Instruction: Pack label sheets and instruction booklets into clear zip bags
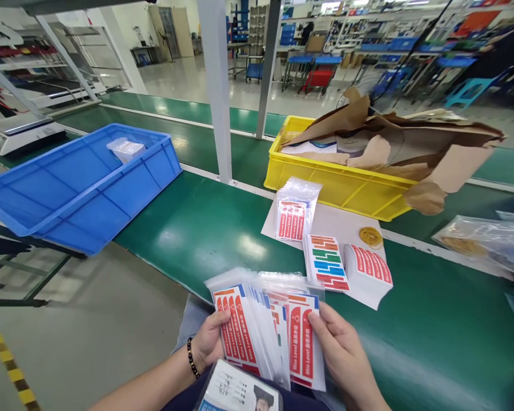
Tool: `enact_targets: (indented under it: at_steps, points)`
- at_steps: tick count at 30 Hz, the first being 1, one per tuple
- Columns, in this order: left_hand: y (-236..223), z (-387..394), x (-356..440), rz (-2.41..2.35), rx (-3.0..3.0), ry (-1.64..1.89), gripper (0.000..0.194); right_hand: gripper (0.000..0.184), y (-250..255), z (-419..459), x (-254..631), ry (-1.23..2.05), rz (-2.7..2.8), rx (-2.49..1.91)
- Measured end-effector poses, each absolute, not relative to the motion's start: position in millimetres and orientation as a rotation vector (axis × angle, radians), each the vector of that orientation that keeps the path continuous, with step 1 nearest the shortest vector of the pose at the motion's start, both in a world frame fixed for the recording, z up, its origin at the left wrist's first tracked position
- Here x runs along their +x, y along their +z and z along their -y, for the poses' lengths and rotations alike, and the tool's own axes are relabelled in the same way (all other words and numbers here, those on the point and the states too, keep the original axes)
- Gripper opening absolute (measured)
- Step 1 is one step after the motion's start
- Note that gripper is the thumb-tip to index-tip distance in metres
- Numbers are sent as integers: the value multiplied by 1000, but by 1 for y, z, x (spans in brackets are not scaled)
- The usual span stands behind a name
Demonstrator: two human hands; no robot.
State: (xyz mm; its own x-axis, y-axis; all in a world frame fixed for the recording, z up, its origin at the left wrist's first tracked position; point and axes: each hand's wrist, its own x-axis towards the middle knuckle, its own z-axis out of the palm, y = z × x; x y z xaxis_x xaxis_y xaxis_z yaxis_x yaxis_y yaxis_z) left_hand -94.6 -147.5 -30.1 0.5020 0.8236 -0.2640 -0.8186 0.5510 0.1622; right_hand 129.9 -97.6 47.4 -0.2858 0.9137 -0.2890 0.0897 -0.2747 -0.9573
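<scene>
Your left grip (209,341) and right grip (341,349) pinch opposite sides of the fanned, bagged label sheets (263,337), long axes running near-to-far.

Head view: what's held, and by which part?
A fanned stack of bagged label sheets: the left hand grips its left edge, the right hand its right edge.

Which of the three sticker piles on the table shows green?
The middle pile, with orange, green, blue and red blocks; the bagged pile and curled pile show red strips instead.
</scene>
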Motion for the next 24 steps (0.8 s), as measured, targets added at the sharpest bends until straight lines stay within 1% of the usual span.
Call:
enact_targets:
  at_steps: [2, 4, 6, 7, 9, 11, 14, 17, 19, 21, 22, 23, 24]
  points:
    - [-30, 148, -95, -335, 12, 992, 36, 44, 39, 93, 136, 1526, 1304, -1348]
    - [-31, 148, -94, -365, 3, 1009, 34, 48, 34, 92, 137, 1316, 1393, -1389]
    - [-31, 147, -93, -394, -5, 1033, 32, 46, 35, 95, 133, 1211, 1509, -1381]
    - [-31, 147, -92, -404, -7, 1042, 32, 42, 38, 97, 130, 1260, 1565, -1354]
    - [-31, 146, -91, -403, -5, 1048, 31, 36, 47, 103, 123, 1463, 1650, -1279]
    - [-30, 146, -91, -377, -1, 1025, 33, 33, 56, 106, 118, 1583, 1658, -1239]
    - [-30, 147, -93, -341, 0, 1002, 34, 32, 59, 105, 120, 1561, 1527, -1260]
    - [-31, 148, -95, -342, 7, 1024, 34, 38, 50, 97, 129, 1581, 1380, -1289]
    - [-31, 148, -94, -351, 9, 1049, 33, 46, 41, 94, 134, 1414, 1391, -1373]
    - [-30, 147, -92, -373, 9, 1085, 29, 53, 36, 93, 135, 1108, 1495, -1449]
    - [-28, 147, -91, -391, 9, 1103, 26, 53, 35, 94, 134, 999, 1558, -1455]
    - [-27, 147, -90, -411, 8, 1118, 25, 50, 36, 95, 131, 971, 1625, -1437]
    - [-26, 146, -89, -430, 6, 1127, 24, 45, 38, 97, 128, 1022, 1690, -1398]
